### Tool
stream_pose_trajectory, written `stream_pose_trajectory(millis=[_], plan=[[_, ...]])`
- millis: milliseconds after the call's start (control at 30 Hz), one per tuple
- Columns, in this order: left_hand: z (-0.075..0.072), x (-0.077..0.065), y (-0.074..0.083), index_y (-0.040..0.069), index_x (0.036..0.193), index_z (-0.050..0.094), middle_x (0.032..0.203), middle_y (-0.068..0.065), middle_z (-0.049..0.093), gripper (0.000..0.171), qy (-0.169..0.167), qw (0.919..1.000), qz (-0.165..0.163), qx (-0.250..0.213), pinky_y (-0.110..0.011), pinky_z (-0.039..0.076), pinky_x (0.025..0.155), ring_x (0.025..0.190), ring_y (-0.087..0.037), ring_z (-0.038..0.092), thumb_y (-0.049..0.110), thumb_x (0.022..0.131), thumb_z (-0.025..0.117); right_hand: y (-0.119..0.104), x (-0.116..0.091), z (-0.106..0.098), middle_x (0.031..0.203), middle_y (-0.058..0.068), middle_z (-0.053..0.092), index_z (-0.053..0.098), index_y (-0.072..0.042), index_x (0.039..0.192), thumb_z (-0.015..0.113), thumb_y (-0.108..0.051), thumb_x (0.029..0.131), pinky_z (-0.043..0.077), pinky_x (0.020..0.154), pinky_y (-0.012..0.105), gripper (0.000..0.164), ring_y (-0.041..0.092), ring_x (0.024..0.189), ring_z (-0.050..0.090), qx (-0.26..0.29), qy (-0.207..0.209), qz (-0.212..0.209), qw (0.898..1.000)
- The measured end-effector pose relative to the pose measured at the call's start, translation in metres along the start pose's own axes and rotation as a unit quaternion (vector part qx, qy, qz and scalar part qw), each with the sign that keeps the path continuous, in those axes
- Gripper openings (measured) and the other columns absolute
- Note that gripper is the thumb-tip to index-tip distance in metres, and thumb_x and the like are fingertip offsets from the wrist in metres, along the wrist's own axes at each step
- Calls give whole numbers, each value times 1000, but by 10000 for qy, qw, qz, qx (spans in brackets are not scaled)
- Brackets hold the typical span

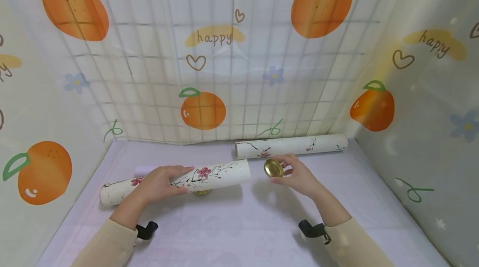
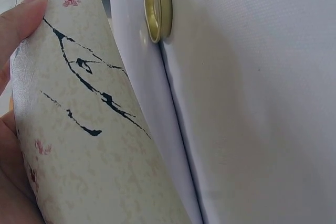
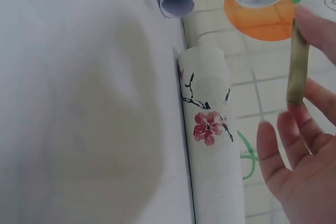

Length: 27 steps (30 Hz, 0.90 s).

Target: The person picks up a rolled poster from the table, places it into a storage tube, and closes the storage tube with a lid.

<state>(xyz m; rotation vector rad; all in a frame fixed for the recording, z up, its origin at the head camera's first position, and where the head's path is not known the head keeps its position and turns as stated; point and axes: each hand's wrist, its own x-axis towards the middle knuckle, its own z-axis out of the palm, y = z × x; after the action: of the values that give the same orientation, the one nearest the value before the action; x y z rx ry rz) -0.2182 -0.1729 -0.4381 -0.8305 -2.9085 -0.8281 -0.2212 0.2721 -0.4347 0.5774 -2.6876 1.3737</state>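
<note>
The left hand [image 1: 159,184] curled around the middle of a flowered paper roll [image 1: 224,175], seemingly for balance, while the right hand [image 1: 298,176] pinched a gold lid [image 1: 274,168] by its rim, likely keeping its face clear, with another roll [image 1: 292,147] beyond.

The head view, farthest off, looks forward and down across the desk [image 1: 232,233] from six o'clock. The left wrist view sits close, the nearer blossom-print roll [image 2: 79,171] at its nine o'clock; the right wrist and head views share the farther blossom-print roll [image 3: 212,182].
</note>
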Motion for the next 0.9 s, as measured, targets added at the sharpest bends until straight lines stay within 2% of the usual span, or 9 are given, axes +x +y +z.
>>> stream_pose_trajectory(millis=[233, 500, 567, 733, 900], plan=[[-2, 0, 0, 32, 142, 58, 139, -6, 61, 68, 27, 9999, 97, 24, -51, 43, 109, 130, -30, 55, 44, 80, 83, -4, 0, 4, 118, 13, 56, 62, -8, 133, 88, -15, 77, 56, 88, 46, 62, 27, 102, 54, 176, 86, 62, 9998], [0, 2, -2, 33, 141, 59, 137, -5, 62, 68, 57, 9999, 117, -27, -49, 44, 108, 129, -28, 56, 45, 79, 84, -10, 3, 14, 126, 20, 54, 56, -2, 140, 82, -4, 82, 54, 91, 55, 63, 34, 105, 53, 415, 126, 177, 9989], [0, 2, -2, 33, 141, 59, 137, -5, 62, 68, 67, 9999, 134, -40, -49, 44, 108, 129, -28, 56, 45, 79, 84, -12, 3, 15, 127, 21, 53, 55, -1, 140, 81, -4, 83, 54, 90, 53, 63, 36, 105, 54, 466, 126, 154, 9987], [0, 2, 0, 32, 141, 59, 137, -5, 62, 68, 81, 9998, 161, -66, -49, 44, 108, 129, -28, 56, 44, 80, 84, -16, 5, 20, 127, 16, 55, 55, -8, 143, 82, -11, 84, 56, 90, 38, 65, 31, 109, 53, 608, 166, 220, 9978], [0, 1, 1, 32, 141, 59, 139, -6, 61, 68, 47, 9998, 100, -166, -50, 43, 109, 131, -29, 55, 40, 79, 85, -16, 4, 27, 124, 17, 56, 54, -8, 142, 80, -10, 86, 55, 87, 30, 61, 30, 109, 52, 1237, 153, 245, 9919]])
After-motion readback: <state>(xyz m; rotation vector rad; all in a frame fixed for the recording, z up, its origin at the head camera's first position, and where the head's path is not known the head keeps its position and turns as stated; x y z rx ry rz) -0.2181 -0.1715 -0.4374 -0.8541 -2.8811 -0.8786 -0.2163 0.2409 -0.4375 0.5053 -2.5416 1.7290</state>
